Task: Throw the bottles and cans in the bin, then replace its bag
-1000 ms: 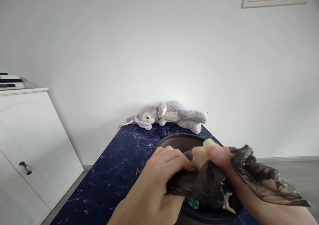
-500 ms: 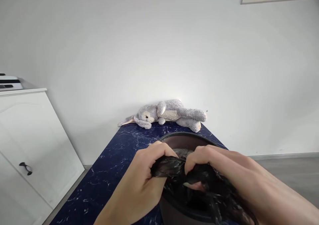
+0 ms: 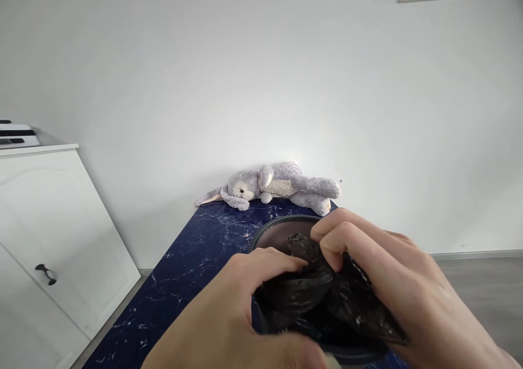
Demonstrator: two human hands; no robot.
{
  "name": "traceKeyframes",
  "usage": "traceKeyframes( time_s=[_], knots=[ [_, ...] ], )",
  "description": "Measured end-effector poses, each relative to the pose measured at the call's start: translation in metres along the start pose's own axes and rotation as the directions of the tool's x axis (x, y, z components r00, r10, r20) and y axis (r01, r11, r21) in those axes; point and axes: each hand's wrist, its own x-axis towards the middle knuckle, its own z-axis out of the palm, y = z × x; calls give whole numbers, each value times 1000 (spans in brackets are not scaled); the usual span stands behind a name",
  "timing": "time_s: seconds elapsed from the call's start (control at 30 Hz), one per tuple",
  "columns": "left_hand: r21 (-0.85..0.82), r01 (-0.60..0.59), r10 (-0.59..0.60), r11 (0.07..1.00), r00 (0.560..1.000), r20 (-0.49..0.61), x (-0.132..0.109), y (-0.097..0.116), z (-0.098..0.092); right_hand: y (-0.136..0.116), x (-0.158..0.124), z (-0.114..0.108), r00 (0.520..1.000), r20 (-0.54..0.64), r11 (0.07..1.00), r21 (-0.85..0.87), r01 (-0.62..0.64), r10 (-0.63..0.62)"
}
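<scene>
A black plastic bag (image 3: 298, 295) is bunched up over the mouth of a dark round bin (image 3: 281, 228). My right hand (image 3: 379, 271) pinches the bag's gathered plastic between curled fingers; its thumb is hidden. My left hand (image 3: 245, 309) lies at the bag's left side, its fingertips touching the plastic while the thumb is spread far away near the bottom edge. Part of the bag hangs inside the bin, and both hands cover much of the bin's rim.
The bin stands on a dark blue marble-patterned table (image 3: 180, 265). A grey plush rabbit (image 3: 281, 183) lies on its side at the far edge, against the white wall (image 3: 261, 74). To the left stands a white cabinet (image 3: 53, 222) with a device (image 3: 16, 135) on top.
My left thumb has come off the bag and swung down, opening that hand. My right hand has shifted slightly up with its part of the bag, and the gathered plastic has spread.
</scene>
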Motion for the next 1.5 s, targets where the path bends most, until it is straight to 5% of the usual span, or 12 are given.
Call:
traceKeyframes(
  time_s=[0.13, 0.43, 0.67, 0.9, 1.2, 1.5],
  knots=[
    [-96, 29, -44, 995, 987, -153, 3, 0, 3, -10, -3, 7, 998, 27, 998, 33, -54, 53],
    [-131, 152, -176, 980, 964, -199, 13, -6, 8, -4, -15, 9, 984, 166, 997, -63, -51, 60],
    [-79, 28, -53, 996, 944, -325, 20, -20, 4, 4, -24, 8, 972, 226, 982, -186, -23, 65],
    [13, 69, -58, 998, 913, -404, 30, -44, -6, 10, -28, 8, 973, 232, 970, -238, 45, 12],
    [-398, 158, -296, 904, 901, -316, 34, -53, -8, 13, -34, 10, 963, 258, 955, -297, 5, 75],
    [-126, 150, -192, 981, 858, -477, 37, -67, -12, 17, -36, 8, 947, 304, 958, -285, -10, 100]
  ],
)
